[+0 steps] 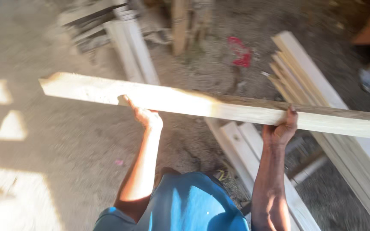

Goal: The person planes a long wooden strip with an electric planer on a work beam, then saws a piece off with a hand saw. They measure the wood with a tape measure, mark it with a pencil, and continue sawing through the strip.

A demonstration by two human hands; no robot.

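A dirt floor (56,141) takes up most of the view, with bright patches of sunlight (5,124) on its left side. At the right, a stack of long pale boards (305,72) runs slantwise from the upper middle down to the lower right corner. More pale planks (245,145) lie low in the centre, just beside that stack. Near the top, two light boards (135,51) lie side by side, next to a pile of darker scrap wood (93,25). A red scrap (241,52) (too blurred to tell what it is) lies on the dirt between the piles. A small pink fleck (119,162) lies at lower left.
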